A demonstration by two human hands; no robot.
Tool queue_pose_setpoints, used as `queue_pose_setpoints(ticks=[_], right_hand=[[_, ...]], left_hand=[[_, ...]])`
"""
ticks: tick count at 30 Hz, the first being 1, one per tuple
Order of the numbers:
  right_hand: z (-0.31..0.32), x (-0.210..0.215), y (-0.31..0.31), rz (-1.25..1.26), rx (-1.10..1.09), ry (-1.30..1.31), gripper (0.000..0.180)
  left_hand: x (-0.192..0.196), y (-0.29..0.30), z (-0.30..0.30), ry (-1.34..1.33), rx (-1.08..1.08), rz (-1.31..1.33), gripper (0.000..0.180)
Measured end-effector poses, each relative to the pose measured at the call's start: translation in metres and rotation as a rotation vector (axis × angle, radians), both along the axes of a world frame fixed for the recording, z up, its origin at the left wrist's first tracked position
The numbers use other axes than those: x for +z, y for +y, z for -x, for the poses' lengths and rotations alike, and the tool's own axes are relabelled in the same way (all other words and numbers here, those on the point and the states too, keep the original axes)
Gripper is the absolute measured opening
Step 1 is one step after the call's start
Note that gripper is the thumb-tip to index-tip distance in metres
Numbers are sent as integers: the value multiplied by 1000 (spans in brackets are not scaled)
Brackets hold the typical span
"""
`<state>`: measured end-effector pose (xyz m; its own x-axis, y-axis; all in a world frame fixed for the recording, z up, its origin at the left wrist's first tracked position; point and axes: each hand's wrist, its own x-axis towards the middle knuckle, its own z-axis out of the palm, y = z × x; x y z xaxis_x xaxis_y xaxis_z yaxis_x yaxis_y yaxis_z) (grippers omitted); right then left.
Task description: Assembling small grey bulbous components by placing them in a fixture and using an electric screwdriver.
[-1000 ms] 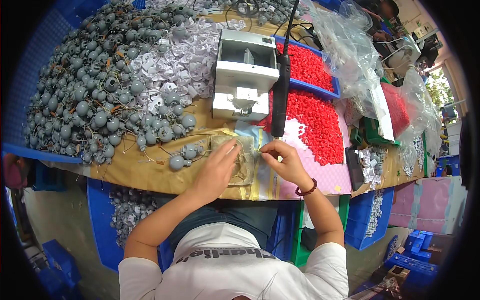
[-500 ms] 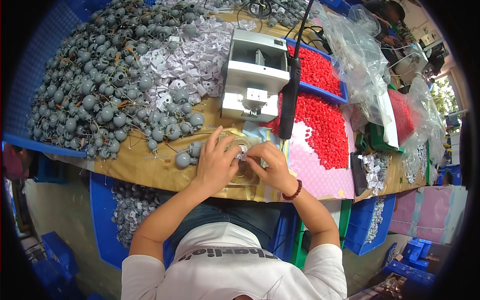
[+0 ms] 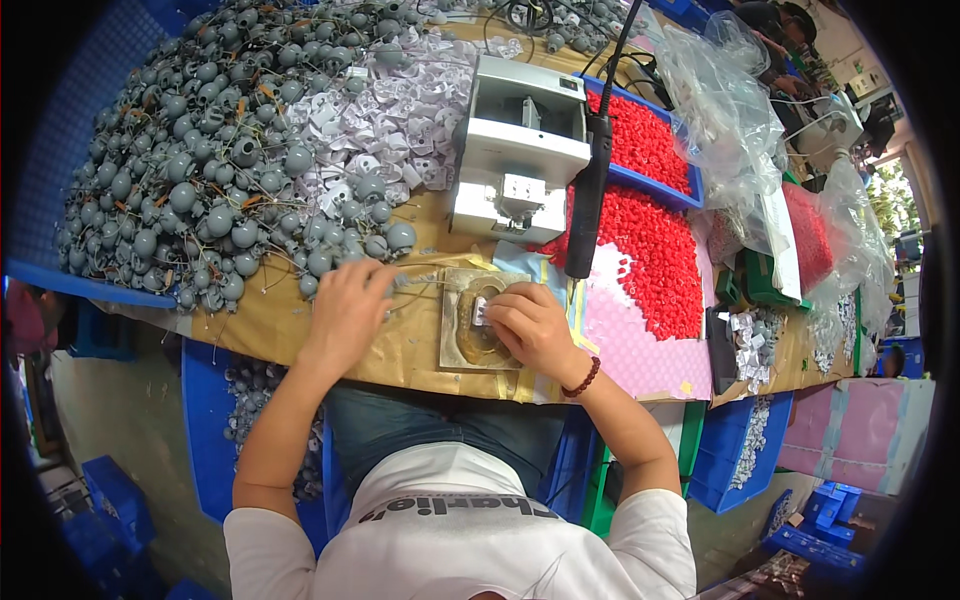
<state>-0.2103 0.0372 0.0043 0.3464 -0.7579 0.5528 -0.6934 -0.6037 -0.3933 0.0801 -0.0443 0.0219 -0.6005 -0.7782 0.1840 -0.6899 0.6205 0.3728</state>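
My right hand [image 3: 532,325] pinches a small white plastic part [image 3: 479,311], which sits over a square metal plate [image 3: 453,352] with a rounded amber-brown middle. My left hand [image 3: 348,312] is left of the plate, palm down, with its fingers curled and close together. What lies under those fingers is hidden. A thin wire leads from beside its fingertips toward the plate. Just beyond that hand begins a big heap of grey ball-shaped parts [image 3: 245,234] with wires.
White plastic pieces [image 3: 385,125] are piled beyond my hands. A white-and-grey bench machine [image 3: 520,150] stands behind the plate, with a black-handled tool [image 3: 592,200] hanging beside it. Small red parts [image 3: 650,250] spread to the right, partly in a blue tray [image 3: 655,190]. Clear plastic bags [image 3: 715,110] lie farther right.
My left hand has moved left from the white part to where two loose grey balls lay, and now covers that spot. The right hand still pinches the white part, and the plate is uncovered.
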Motion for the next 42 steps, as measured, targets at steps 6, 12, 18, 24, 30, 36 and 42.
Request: queue_pose_setpoints(ticks=[6,12,18,24,30,36,42], right_hand=[[-4,20,4,8,-26,225,20],[-17,26,13,-65,-31,385,30],[-7,12,8,-75,-71,76,24],[-5,2,1,-49,9,8,22],[-10,10,6,-38,-43,111,22],[-12,-3,14,-19,-119,100,25],[-11,11,17,-166,8,-462,43]], left_hand=[[35,-14,-11,559,319,-109,40],[45,-7,-27,1104,257,-558,35],[63,7,-37,1051,126,-534,50],[110,17,-38,1079,4,-477,56],[146,36,-32,1171,-113,-445,57],[141,54,-10,1222,-357,-810,56],[103,73,12,1313,-577,-1442,36]])
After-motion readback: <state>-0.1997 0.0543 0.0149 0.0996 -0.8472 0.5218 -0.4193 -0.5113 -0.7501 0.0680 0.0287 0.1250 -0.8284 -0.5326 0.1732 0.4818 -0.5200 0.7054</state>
